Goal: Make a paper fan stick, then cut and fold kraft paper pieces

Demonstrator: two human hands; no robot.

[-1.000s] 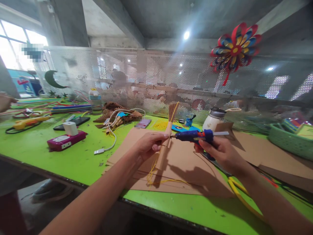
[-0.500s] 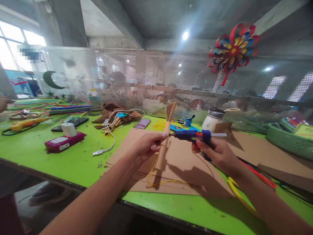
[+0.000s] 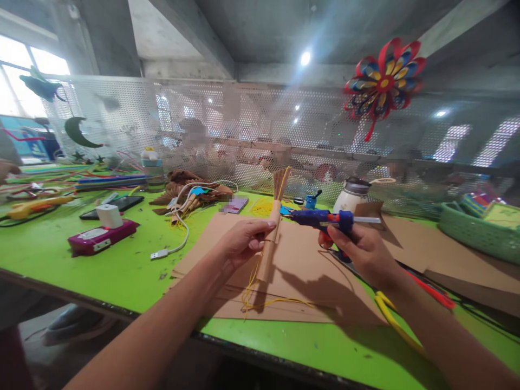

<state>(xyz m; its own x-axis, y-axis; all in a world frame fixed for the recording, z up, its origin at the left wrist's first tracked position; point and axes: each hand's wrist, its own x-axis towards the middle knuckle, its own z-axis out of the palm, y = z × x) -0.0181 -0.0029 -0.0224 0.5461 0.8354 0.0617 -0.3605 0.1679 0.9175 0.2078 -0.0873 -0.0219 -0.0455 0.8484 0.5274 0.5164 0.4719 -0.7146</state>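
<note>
My left hand (image 3: 247, 241) pinches a rolled brown paper tube (image 3: 267, 260) between thumb and fingers. Out of the tube's top fans a bundle of pleated paper (image 3: 279, 184). Yellow string (image 3: 248, 292) runs along the tube and trails from its lower end. My right hand (image 3: 365, 249) is wrapped round the handle of a blue glue gun (image 3: 317, 218), with a clear glue stick (image 3: 368, 220) sticking out of its back. The gun's nozzle points at the tube and stands a little apart from it. Beneath both hands lie flat brown paper sheets (image 3: 227, 303).
A purple power strip (image 3: 103, 236) with a white charger (image 3: 109, 215) sits left, near a white USB cable (image 3: 159, 253). Brown paper pieces (image 3: 182, 184) lie behind. At right are a bottle (image 3: 351, 195), a green basket (image 3: 475, 227) and red-and-yellow-handled tools (image 3: 430, 290). Another person's hand (image 3: 7, 169) shows far left.
The glue gun's nozzle has drawn back slightly to the right, away from the paper tube. My left hand keeps its hold on the tube. The whole view has shifted a little.
</note>
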